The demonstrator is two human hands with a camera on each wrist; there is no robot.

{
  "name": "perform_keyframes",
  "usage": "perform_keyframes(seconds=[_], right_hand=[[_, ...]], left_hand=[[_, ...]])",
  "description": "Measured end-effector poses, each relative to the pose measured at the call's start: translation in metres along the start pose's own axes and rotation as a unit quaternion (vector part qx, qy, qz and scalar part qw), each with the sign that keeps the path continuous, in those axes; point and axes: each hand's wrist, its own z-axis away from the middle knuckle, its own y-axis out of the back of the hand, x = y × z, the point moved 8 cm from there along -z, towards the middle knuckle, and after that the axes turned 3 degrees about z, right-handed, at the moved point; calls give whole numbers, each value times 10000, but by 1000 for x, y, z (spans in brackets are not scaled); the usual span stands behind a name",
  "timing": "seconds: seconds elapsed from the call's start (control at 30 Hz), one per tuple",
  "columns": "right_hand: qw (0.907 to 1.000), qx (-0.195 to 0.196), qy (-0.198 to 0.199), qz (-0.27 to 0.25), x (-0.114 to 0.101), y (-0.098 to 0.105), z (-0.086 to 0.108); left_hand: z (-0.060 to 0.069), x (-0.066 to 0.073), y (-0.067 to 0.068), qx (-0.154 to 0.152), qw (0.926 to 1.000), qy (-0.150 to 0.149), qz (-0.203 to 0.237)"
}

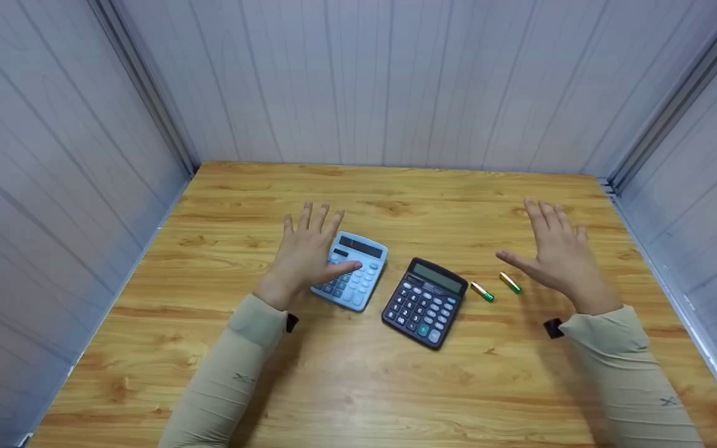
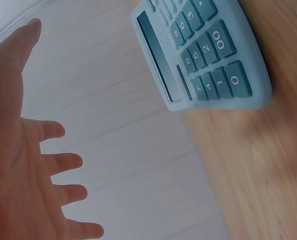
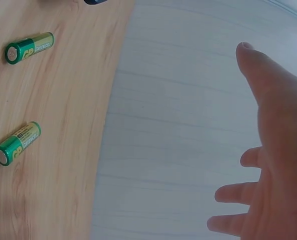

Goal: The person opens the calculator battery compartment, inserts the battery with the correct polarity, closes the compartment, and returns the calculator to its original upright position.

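Observation:
My left hand (image 1: pixel 304 255) is held with fingers spread and nothing in it, its thumb across the view of a light blue calculator (image 1: pixel 368 272). In the left wrist view, the blue calculator (image 2: pixel 213 55) lies apart from the hand (image 2: pixel 23 165). A black calculator (image 1: pixel 424 305) lies face up to its right. Two green and gold batteries (image 1: pixel 482 292) lie between the black calculator and my right hand (image 1: pixel 561 261), which is raised, fingers extended and holding nothing. The right wrist view shows both GP batteries (image 3: pixel 18 143) lying apart, away from the hand (image 3: pixel 281 165).
Everything lies on a wood-grain table (image 1: pixel 346 386). Pale panelled walls (image 1: pixel 358 81) enclose its back, left and right sides. A small dark device (image 1: pixel 554 328) sits at the right wrist and another at the left cuff.

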Motion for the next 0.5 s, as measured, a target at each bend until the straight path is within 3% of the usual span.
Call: perform_keyframes(seconds=[0.5], right_hand=[[9997,40,220,98,-9,5,-2]], left_hand=[[1,13,4,176,9987,-410,240]])
